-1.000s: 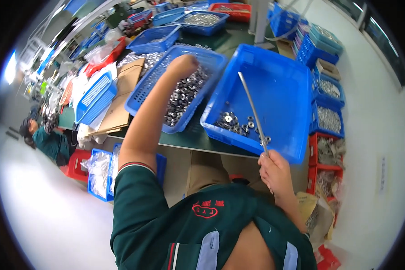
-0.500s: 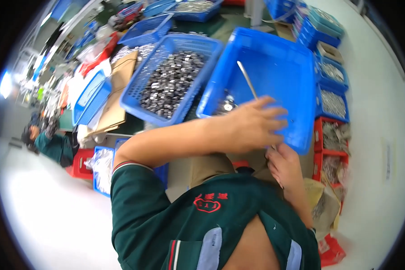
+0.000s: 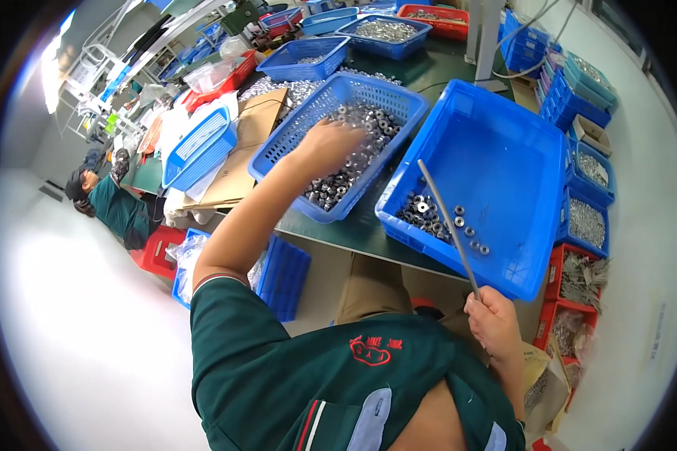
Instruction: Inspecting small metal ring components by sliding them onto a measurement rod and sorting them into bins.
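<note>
My left hand (image 3: 329, 149) is over a blue perforated basket (image 3: 267, 154), its fingers blurred by motion at a heap of small shiny metal rings (image 3: 365, 124). Whether it holds any of them does not show. My right hand (image 3: 496, 322) is closed round the lower end of a thin metal rod (image 3: 448, 214), which slants up and to the left over a solid blue tray (image 3: 496, 278). Inside the tray, a small pile of similar rings (image 3: 423, 214) lies in the near left corner, with several loose ones beside it.
Flat cardboard (image 3: 252, 139) and a slim blue basket (image 3: 201, 150) lie left on the green table (image 3: 346, 234). More blue bins (image 3: 384, 46) of metal parts stand behind. Stacked blue and red crates (image 3: 553, 282) line the right side. A person (image 3: 120, 207) sits at far left.
My left hand has moved left and away from the rod, to the basket of rings. My right hand keeps the rod. The view has shifted, showing more of the tray.
</note>
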### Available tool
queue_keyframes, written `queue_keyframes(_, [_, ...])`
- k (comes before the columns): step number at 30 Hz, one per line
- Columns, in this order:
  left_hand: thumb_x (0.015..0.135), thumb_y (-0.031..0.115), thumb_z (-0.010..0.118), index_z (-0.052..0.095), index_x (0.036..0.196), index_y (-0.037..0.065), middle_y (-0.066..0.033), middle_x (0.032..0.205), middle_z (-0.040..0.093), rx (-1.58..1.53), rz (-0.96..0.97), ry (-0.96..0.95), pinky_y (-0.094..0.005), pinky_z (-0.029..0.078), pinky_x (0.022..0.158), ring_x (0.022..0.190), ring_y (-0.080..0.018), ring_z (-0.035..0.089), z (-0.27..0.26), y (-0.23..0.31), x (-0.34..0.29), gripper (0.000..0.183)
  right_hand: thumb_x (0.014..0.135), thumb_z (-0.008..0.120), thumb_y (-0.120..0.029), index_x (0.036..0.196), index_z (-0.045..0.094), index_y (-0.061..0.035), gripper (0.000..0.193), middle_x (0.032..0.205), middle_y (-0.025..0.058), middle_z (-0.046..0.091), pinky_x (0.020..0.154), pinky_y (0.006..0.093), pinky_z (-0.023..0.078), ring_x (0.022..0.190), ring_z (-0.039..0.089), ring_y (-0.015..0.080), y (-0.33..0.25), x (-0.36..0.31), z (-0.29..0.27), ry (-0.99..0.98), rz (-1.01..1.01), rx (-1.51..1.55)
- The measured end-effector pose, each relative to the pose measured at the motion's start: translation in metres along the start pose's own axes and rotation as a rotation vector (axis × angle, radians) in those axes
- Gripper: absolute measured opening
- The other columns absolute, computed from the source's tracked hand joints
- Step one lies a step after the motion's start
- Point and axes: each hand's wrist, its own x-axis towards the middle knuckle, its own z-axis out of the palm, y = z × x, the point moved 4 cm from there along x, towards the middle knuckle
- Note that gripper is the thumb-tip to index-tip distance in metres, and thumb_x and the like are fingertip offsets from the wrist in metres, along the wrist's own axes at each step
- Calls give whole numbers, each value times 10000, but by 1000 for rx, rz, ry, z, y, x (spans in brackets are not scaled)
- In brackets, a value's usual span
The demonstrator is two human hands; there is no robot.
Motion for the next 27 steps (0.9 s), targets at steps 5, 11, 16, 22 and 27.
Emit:
queue_keyframes(5, [711, 90, 624, 628, 935, 119, -134, 907, 643, -153, -111, -312, -428, 479, 757, 893, -328, 612, 41, -28, -14, 226, 898, 504, -149, 796, 510, -54, 140, 524, -48, 410, 363, 175, 247, 397, 346, 23, -1, -15, -19, 185, 10, 39])
queue_keyframes(11, [767, 145, 637, 626, 955, 90, -105, 903, 626, -122, 145, -41, -411, 471, 763, 884, -317, 590, -34, 61, 39, 196, 915, 493, -151, 803, 496, -42, 157, 524, -51, 397, 363, 169, 241, 396, 331, 16, 4, -28, -36, 274, -52, 88])
queue_keyframes(16, [753, 161, 658, 637, 917, 112, -65, 876, 622, -321, 541, -135, -403, 463, 768, 896, -279, 590, -22, 151, 69, 173, 911, 504, -132, 815, 495, -35, 136, 543, -56, 398, 370, 169, 231, 409, 325, 6, 12, -39, -40, 286, -105, 150])
queue_keyframes(22, [804, 247, 635, 611, 886, 87, -114, 818, 646, -159, 277, -382, -440, 484, 674, 824, -315, 629, 23, 181, 103, 182, 911, 503, -124, 821, 490, -30, 131, 545, -60, 385, 382, 170, 222, 422, 322, 4, 22, -48, -47, 279, -98, 150])
queue_keyframes(27, [771, 213, 637, 648, 901, 83, -138, 895, 663, -209, 256, -442, -418, 522, 690, 846, -329, 645, 53, 181, 120, 184, 909, 511, -122, 830, 491, -27, 126, 580, -58, 398, 391, 173, 228, 444, 328, 3, 21, -45, -51, 252, -64, 205])
